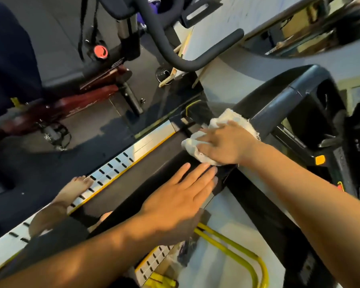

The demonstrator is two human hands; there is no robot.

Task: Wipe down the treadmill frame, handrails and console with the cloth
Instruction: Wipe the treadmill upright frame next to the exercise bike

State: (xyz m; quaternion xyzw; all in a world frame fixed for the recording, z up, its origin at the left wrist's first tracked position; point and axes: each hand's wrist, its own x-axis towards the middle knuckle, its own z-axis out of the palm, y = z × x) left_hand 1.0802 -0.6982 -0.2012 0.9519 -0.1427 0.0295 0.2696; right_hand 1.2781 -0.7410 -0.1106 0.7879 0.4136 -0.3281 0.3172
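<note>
the right hand (227, 145) presses a crumpled white woven cloth (195, 147) against the dark grey treadmill frame (279, 104), at the spot where the curved upright post meets the side of the deck; its fingers lie spread over the cloth and curl a little around the bunched fabric, so the cloth is held under the palm and fingertips, with frayed white edges showing above and below the hand. the left hand (181, 196) rests flat on the black treadmill belt (121, 196) just below the cloth, fingers straight and close together, holding nothing, the fingertips near the cloth but not plainly touching it. alongside the belt runs a silver metal side rail with black slots and a yellow edge (112, 169), and a bare foot (71, 194) stands on that rail, toes pointing toward the floor beside it. near the lower edge a yellow tubular loop (237, 252) lies over a pale surface. to the right of the post sits the black treadmill console area with a small orange button (319, 159). beyond the treadmill stands a dark red exercise bike (87, 100) with a round red knob (100, 51) and a curved black padded handlebar (175, 48) on a dark floor (50, 48).
</note>
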